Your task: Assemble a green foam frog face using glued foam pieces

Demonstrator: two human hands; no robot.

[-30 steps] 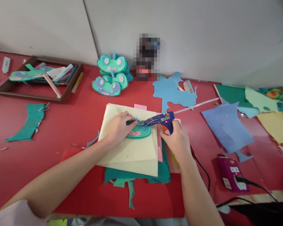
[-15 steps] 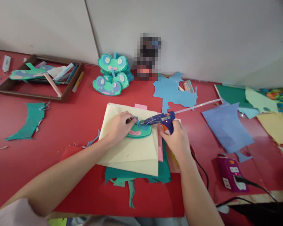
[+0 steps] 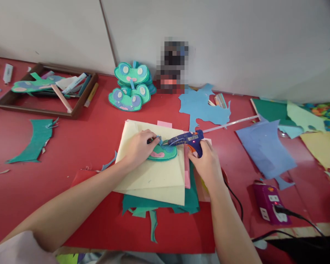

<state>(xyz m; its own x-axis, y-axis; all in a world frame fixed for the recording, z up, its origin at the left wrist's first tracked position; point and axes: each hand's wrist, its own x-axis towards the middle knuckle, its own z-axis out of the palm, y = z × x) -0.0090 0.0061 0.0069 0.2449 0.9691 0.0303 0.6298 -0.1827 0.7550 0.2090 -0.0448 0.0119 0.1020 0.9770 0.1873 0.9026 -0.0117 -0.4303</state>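
The right hand is closed tight around the blue glue gun, which lies sideways with its tip pointing at the left hand, whose curled fingers hold down the green frog shape between both hands.

Craft workshop: a red-topped table set against a plain white wall is strewn with cut sheets of coloured felt. Finished green frog-face cutouts are stacked near a brown wooden tray of markers. A blue hot-glue gun and a purple power strip are in use.
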